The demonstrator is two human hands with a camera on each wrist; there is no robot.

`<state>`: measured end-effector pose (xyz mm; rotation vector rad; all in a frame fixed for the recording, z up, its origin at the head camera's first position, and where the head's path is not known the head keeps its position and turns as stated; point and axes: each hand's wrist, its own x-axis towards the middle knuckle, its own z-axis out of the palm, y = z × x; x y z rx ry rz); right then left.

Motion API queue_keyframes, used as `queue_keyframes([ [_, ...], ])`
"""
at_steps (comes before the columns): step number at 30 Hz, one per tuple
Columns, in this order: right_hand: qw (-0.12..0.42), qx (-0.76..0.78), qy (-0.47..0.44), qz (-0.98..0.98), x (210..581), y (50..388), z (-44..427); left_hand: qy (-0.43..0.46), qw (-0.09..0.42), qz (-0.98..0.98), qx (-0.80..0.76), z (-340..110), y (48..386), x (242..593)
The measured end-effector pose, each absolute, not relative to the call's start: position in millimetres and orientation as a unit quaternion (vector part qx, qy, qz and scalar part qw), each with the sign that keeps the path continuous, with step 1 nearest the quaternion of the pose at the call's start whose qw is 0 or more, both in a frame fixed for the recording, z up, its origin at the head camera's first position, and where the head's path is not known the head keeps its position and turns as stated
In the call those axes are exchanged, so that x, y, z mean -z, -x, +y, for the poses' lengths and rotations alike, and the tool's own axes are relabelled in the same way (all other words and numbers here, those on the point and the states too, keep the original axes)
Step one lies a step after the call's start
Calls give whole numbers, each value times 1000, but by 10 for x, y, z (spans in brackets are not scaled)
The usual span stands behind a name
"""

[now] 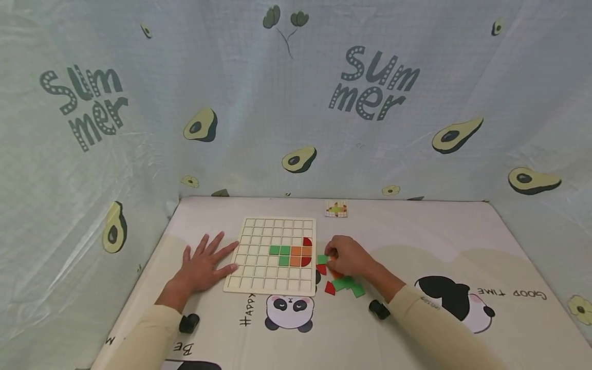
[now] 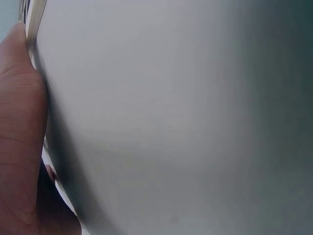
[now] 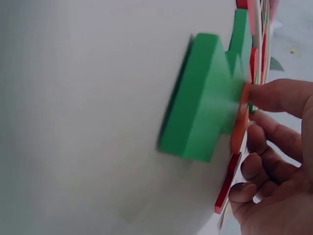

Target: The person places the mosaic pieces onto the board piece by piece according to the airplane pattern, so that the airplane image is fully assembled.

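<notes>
A cream gridded board [image 1: 259, 282] lies on the table, with several green, orange and red tiles set in its right half. My left hand [image 1: 200, 270] lies flat and spread, its index finger and thumb touching the board's left edge. Just off the right edge, my right hand [image 1: 348, 256] has thumb and index finger curled together, an orange tile [image 1: 333, 258] showing between them. A loose green tile [image 1: 322, 259] lies beside those fingertips. The right wrist view shows another orange tile [image 3: 239, 128] by the thumb, partly behind a large-looking green tile [image 3: 193, 98].
Below the right hand lie more loose pieces: a green tile [image 1: 357, 290], a red piece [image 1: 330, 288] and a red piece [image 1: 321, 269]. A small pattern card [image 1: 336, 208] sits near the table's back edge. Patterned cloth walls [image 1: 250, 169] rise behind and beside the table.
</notes>
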<state>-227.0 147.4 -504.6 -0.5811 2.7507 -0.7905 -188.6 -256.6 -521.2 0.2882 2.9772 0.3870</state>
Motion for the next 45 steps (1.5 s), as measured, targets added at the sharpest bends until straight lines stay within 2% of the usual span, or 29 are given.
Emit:
queue_keyframes([
  [16,104,272,203,935,4990,2337,1406,-93,67,986,-123,-2590,1906,5231],
  [30,72,290,257,919,4940,2365,1147,-96,70,986,-120,-2565,1875,5145],
  [45,77,324,255,908,4930,2392,871,-97,67,985,-125,-2569,1864,5143],
])
